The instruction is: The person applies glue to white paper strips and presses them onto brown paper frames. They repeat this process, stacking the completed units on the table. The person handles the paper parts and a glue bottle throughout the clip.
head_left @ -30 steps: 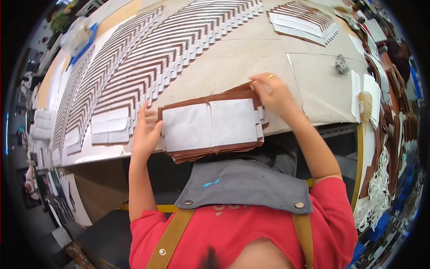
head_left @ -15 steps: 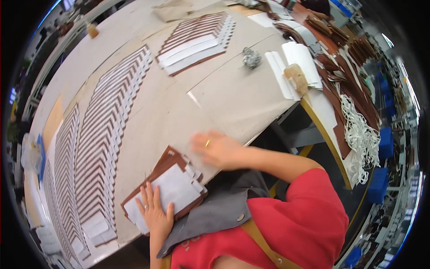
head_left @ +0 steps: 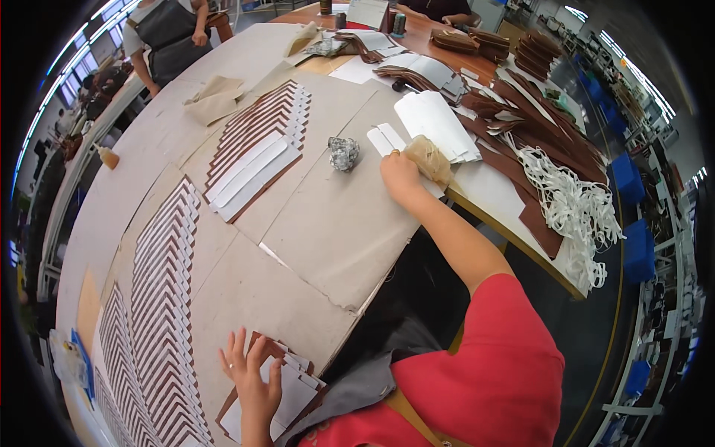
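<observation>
White-topped stack [head_left: 296,393], only partly visible.

I have the stack [head_left: 302,395] at the tabletop's [head_left: 328,246] near edge, partly under the left hand [head_left: 257,387], with the long rows [head_left: 164,320] to its left and the short row [head_left: 261,141] farther in. Right of the short row I see the foil ball [head_left: 344,153], then the strips [head_left: 386,138] near the right corner, the right hand [head_left: 402,179] at them, the lump [head_left: 428,158] just right of it and the sheets [head_left: 436,123] behind the lump. Beyond that corner I get straps [head_left: 521,179] with cords [head_left: 573,205] to their right, while the cloth [head_left: 212,100] and bottle [head_left: 108,157] lie toward the far edge, a person [head_left: 175,37] behind it.
</observation>
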Demonstrator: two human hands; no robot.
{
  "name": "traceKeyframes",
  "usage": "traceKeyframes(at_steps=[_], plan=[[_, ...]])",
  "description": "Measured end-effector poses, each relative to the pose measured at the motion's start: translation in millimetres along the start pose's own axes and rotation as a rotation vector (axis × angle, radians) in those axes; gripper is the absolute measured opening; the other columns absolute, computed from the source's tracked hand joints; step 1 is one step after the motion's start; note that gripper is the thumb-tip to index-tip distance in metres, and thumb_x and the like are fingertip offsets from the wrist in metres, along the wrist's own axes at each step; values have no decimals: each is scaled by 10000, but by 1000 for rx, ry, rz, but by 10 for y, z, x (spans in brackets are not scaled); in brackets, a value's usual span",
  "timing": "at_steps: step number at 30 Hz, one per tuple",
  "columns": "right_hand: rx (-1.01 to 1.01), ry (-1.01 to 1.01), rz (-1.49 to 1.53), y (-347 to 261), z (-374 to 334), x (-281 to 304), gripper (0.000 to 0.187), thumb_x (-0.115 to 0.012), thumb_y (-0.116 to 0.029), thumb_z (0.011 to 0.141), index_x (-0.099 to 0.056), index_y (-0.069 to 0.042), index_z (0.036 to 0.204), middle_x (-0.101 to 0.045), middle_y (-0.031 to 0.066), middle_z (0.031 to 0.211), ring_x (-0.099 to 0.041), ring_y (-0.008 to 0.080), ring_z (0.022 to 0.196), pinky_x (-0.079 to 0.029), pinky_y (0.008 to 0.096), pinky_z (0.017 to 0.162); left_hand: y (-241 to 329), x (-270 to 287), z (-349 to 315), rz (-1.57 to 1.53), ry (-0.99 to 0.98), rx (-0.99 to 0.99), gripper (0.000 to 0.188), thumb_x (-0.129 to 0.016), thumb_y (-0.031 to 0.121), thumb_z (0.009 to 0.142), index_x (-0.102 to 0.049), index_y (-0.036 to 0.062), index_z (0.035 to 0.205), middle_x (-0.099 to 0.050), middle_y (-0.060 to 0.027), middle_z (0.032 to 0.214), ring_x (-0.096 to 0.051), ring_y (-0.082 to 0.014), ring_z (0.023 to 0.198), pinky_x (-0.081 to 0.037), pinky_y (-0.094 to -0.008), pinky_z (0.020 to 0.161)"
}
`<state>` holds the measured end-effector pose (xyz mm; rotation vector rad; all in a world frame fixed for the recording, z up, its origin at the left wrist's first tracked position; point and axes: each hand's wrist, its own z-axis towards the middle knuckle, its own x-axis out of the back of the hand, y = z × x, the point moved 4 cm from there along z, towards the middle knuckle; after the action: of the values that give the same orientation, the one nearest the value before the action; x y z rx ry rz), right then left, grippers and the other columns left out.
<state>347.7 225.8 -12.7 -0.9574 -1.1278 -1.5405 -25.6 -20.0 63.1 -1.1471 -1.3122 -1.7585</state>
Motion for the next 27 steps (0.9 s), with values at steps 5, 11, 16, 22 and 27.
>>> traceKeyframes(at_steps=[5, 11, 16, 22, 27], plan=[[-52, 13, 196, 172, 87, -16, 139, -575, -83, 739, -621, -6, 844, -626, 164, 812, -625, 284, 812, -515, 371, 656, 324, -146, 431, -76, -37, -224, 365, -580, 120, 802, -520, 75, 1158, -359, -162, 1376, -290, -370, 1295, -130, -511, 1069], [-164, 132, 931, 80, -355, 617, 118, -533, -119, 788, -512, -32, 864, -601, 150, 789, -595, 336, 725, -466, 447, 635, 580, -419, 905, -602, -159, -244, 317, -540, 108, 861, -509, 44, 1170, -392, -171, 1349, -394, -320, 1241, -317, -397, 1014], [226, 206, 991, -711, -1089, 1116, 58, -545, -87, 790, -521, -47, 824, -577, 143, 717, -583, 322, 665, -463, 401, 581, 617, -966, 1264, -1353, -303, 354, 324, -424, 176, 948, -445, -15, 1209, -443, -139, 1280, -520, -222, 1086, -406, -353, 929], [281, -57, 683, -449, -598, 1070, 222, -483, -240, 876, -585, -62, 790, -616, 154, 769, -600, 342, 731, -469, 423, 624, 137, -1393, 1332, -1369, -162, 484, 344, -449, 144, 916, -410, -20, 1216, -533, -119, 1140, -542, -189, 1008, -441, -330, 870], [-273, 46, 363, 1386, 493, 257, 302, -592, -262, 798, -594, -20, 979, -585, 182, 1058, -575, 340, 975, -479, 423, 817, 254, -1137, 1338, -1299, -171, 380, 415, -506, 122, 886, -373, -30, 1248, -545, -122, 1118, -552, -186, 986, -444, -325, 860]])
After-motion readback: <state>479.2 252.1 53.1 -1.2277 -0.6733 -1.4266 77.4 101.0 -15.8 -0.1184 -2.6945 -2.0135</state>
